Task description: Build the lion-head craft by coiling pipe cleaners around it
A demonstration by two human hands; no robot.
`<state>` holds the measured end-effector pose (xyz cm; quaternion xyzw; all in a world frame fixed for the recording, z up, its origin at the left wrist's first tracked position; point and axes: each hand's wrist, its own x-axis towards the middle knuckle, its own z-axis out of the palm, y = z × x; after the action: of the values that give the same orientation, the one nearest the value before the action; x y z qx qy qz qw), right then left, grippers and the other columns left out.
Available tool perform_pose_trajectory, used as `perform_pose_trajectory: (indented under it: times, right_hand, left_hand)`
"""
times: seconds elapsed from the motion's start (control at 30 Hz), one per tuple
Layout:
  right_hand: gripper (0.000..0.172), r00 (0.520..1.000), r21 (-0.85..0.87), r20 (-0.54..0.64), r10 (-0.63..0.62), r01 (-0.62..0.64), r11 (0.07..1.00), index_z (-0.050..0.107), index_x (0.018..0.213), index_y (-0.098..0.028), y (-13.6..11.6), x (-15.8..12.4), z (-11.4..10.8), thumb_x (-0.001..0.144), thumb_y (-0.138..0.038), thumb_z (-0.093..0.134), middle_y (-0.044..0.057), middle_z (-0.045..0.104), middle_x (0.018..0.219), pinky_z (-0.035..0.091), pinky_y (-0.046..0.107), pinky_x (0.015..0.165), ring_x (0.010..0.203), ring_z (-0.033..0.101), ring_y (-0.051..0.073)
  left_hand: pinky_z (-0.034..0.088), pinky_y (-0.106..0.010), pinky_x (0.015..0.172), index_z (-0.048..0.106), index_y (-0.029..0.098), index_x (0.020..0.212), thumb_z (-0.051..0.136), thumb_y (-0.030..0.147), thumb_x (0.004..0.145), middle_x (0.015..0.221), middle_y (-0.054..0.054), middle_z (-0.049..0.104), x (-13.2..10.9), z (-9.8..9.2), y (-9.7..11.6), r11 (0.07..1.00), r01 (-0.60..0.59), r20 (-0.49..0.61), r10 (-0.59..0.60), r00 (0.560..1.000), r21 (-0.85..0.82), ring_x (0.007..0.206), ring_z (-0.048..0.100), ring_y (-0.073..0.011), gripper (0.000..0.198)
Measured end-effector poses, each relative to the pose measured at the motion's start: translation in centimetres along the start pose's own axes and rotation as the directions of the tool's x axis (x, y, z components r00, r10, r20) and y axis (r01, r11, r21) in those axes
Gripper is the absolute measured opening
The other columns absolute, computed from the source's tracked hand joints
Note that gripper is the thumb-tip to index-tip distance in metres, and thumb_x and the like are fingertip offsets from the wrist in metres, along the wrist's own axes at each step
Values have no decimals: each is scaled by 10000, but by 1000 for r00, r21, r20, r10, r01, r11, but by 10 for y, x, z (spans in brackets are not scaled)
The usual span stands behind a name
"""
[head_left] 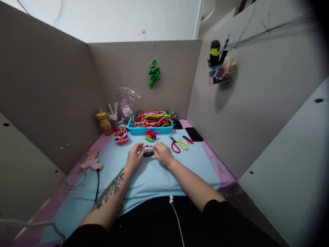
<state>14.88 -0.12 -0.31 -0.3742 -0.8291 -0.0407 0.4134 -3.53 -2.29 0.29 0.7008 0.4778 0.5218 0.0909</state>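
My left hand (134, 156) and my right hand (163, 154) face each other over the middle of the table. Between their fingertips they pinch the two ends of a short cream-coloured strip (149, 148), held level; its exact kind is too small to make out. Just beneath it shows a small round piece in blue, red and dark colours (148, 155), partly hidden by my fingers. Behind my hands sits a small pink, red and green animal-head figure (150, 136). A second animal-head figure (121, 136), red, white and orange, stands to the left.
A blue tray (151, 130) full of colourful pipe cleaners stands at the back. On the right lie pliers (179, 144), a red cutter (188, 139) and a black phone (194, 134). A pink glue gun (92, 162) and its cable lie left, near a drink cup (104, 122).
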Motion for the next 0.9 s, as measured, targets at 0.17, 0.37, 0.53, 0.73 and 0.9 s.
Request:
perform_pose_trajectory:
  times: [0.17,0.37,0.53,0.73,0.9]
  right_hand:
    - [154,999,4,-29,38,-38,999,611,820,-189,1,1,-1,896,-210,478,58,612,845,427,292,766,838,540,187]
    - [147,997,12,-74,33,-32,999,609,821,-194,-2,2,-5,901,-231,492,56,615,837,423,305,758,830,527,195]
    - [123,995,-5,-100,25,-26,1000,611,813,-194,-1,3,-5,889,-222,518,51,619,824,415,306,740,819,516,198]
    - [100,992,-42,-127,14,-19,999,614,798,-198,1,3,-3,871,-204,546,48,617,818,392,310,722,804,502,199]
    - [111,987,-58,-159,8,-17,998,609,787,-199,1,3,-2,864,-172,534,49,617,801,374,315,719,801,495,201]
  left_hand:
    - [525,-325,760,621,176,955,644,339,720,826,-40,713,0,-1,0,988,141,14,-141,990,-70,784,673,-194,287]
    - [526,-281,659,693,164,893,589,338,771,829,-60,720,-1,-2,4,979,184,37,-181,983,-90,663,651,-165,237]
    - [475,-253,507,693,156,944,548,323,792,635,-19,672,-2,-1,4,958,240,97,-226,969,-156,442,553,-122,268]
    - [528,-297,608,676,143,901,621,369,723,749,-64,713,0,1,1,880,337,138,-308,941,-334,658,667,-196,293]
    - [542,-334,614,631,116,918,726,450,619,786,-100,719,4,-2,8,701,488,268,-408,873,-521,716,688,-242,458]
